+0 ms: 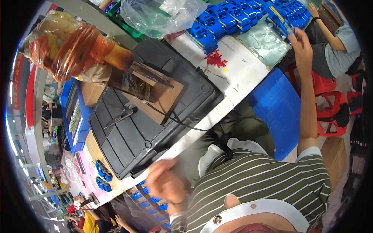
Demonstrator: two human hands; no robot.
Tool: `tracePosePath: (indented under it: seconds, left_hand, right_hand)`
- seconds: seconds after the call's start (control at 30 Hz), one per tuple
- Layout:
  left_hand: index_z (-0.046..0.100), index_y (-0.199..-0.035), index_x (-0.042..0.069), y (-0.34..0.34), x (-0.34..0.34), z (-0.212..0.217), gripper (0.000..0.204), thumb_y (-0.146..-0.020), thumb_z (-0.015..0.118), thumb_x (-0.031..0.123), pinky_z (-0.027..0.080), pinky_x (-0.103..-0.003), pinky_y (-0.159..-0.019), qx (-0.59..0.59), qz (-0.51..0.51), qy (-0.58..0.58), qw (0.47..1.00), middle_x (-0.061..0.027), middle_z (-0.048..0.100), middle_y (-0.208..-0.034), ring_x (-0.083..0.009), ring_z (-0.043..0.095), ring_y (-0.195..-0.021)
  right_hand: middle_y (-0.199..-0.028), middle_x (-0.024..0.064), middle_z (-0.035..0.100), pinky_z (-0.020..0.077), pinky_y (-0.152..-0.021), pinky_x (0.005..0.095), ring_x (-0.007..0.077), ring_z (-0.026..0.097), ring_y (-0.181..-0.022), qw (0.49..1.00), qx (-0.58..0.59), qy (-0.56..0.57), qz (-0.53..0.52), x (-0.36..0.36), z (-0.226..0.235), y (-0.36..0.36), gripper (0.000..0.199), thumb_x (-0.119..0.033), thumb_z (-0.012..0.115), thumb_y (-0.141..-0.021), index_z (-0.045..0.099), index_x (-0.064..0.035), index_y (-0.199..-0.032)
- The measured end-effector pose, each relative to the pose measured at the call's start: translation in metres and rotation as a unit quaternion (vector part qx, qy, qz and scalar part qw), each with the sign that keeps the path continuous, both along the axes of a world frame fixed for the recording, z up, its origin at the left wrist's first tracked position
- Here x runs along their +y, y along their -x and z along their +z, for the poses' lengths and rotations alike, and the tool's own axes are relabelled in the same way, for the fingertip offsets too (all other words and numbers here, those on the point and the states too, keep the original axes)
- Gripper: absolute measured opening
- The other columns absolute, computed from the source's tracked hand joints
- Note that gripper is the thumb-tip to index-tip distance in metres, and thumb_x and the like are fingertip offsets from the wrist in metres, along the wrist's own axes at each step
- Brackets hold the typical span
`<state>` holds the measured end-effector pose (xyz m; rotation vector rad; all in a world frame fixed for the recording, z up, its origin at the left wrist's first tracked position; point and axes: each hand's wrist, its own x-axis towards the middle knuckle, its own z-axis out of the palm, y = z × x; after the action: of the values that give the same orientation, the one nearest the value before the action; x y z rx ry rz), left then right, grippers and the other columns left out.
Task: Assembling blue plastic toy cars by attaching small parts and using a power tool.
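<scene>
My right arm stretches to the far right of the table. There my right hand [302,46] has its fingertips closed on a blue plastic part with yellow edges [280,20], next to a pile of similar blue plastic parts [233,14]. My left hand [166,182] is raised off the table's near edge, left of my body. Its fingers look bent but are smeared by motion, and I see nothing held in it. Ahead, a black lidded crate [128,136] carries a wooden board [171,100] and a device wrapped in orange and clear film [81,48].
Red scraps [216,58] lie on the white table [243,77]. A clear plastic bag [159,15] covers a green crate. Two blue parts [103,174] sit at left, near a blue bin [74,112]. A blue panel [278,112] and red stools [330,112] stand right, near another person [342,50].
</scene>
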<state>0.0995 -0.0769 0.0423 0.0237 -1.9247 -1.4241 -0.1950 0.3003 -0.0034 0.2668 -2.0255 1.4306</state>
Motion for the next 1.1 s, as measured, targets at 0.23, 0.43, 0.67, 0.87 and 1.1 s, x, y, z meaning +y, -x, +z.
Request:
tracePosePath:
  seconds: [0.23,0.43,0.67,0.87,1.1]
  left_hand:
    - [0.022,-0.141,-0.002,0.089,0.055,-0.017,0.109,-0.057,0.087,0.026,0.023,-0.039,-0.11,-0.11,-0.425,-0.258,0.86,-0.0199,0.031,-0.143,-0.0276,0.031,-0.133]
    - [0.048,-0.105,0.003,0.085,0.056,-0.034,0.036,-0.078,0.071,0.007,0.043,-0.044,-0.091,0.029,-0.397,-0.335,0.854,-0.0128,0.055,-0.098,-0.029,0.055,-0.1]
    - [0.051,-0.105,0.002,0.074,0.037,-0.022,0.035,-0.076,0.069,-0.002,0.047,-0.031,-0.082,-0.11,-0.367,-0.25,0.889,-0.0112,0.054,-0.1,-0.0196,0.057,-0.093]
    - [0.051,-0.107,0.002,0.071,0.032,-0.024,0.039,-0.073,0.07,-0.005,0.047,-0.029,-0.082,-0.135,-0.363,-0.232,0.892,-0.0102,0.054,-0.102,-0.0168,0.056,-0.093]
    - [0.052,-0.11,0.003,0.082,0.036,-0.017,0.047,-0.069,0.076,-0.001,0.044,-0.027,-0.082,-0.144,-0.368,-0.186,0.899,-0.009,0.053,-0.103,-0.0146,0.054,-0.094]
  right_hand:
    - [-0.119,0.0116,0.052,0.0495,-0.08,0.031,0.0179,0.054,-0.105,0.744,-0.382,0.204,0.509,-0.099,-0.005,-0.144,0.034,-0.013,0.064,-0.083,0.052,-0.0008,-0.112]
    - [-0.099,0.0089,0.063,0.0472,-0.083,0.0318,0.0164,0.059,-0.093,0.836,-0.271,-0.115,0.463,-0.137,0.022,-0.116,0.025,-0.008,0.067,-0.079,0.06,-0.0022,-0.103]
    - [-0.09,0.0082,0.063,0.0477,-0.066,0.0308,0.0223,0.061,-0.076,0.931,-0.076,-0.298,0.195,-0.136,-0.025,-0.013,0.015,-0.008,0.064,-0.08,0.065,-0.0029,-0.094]
    - [-0.086,0.0097,0.063,0.0482,-0.069,0.0344,0.0255,0.062,-0.077,0.922,-0.059,-0.33,0.193,-0.138,-0.035,0.002,0.017,-0.019,0.059,-0.081,0.066,-0.0056,-0.09]
    - [-0.076,0.0047,0.063,0.048,-0.06,0.0225,0.0087,0.059,-0.067,0.911,-0.298,-0.033,0.284,-0.134,-0.005,-0.014,0.017,-0.015,0.059,-0.087,0.065,0.0014,-0.089]
